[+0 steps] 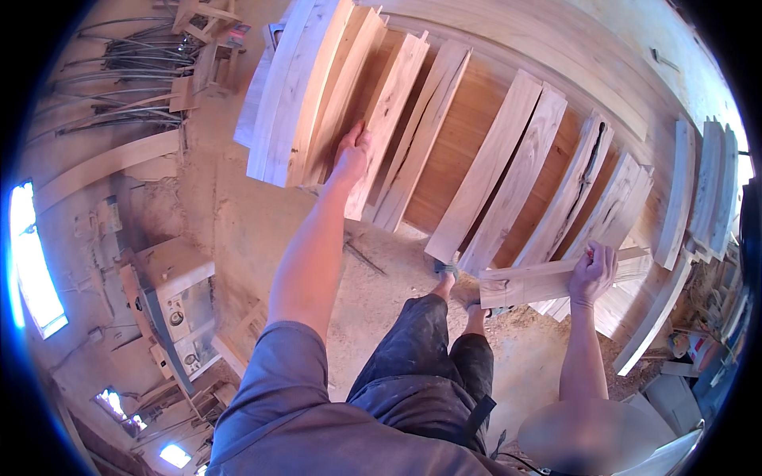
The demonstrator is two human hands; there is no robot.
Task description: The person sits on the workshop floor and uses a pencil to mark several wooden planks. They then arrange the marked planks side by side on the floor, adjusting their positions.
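My left hand [352, 155] is closed at the edge of a pale wooden board [394, 99] with small dark knots. That board lies slanted in a row of boards across the workbench [468, 119]. At the near right side, my right hand [594, 274] grips one end of a short plank [524, 286], held crosswise in front of the row's near ends. Between the hands lie a cracked board [425, 131], a plain board [486, 163] and others; a board with a long dark split [573, 190] is nearer the right hand.
Stacked boards [298, 87] stand at the row's left end. More planks [706, 190] lean at the far right. Metal bars or clamps [131, 71] are gathered at the far left, above a white cabinet-like machine [182, 309]. Sawdust covers the floor [381, 317] around my feet.
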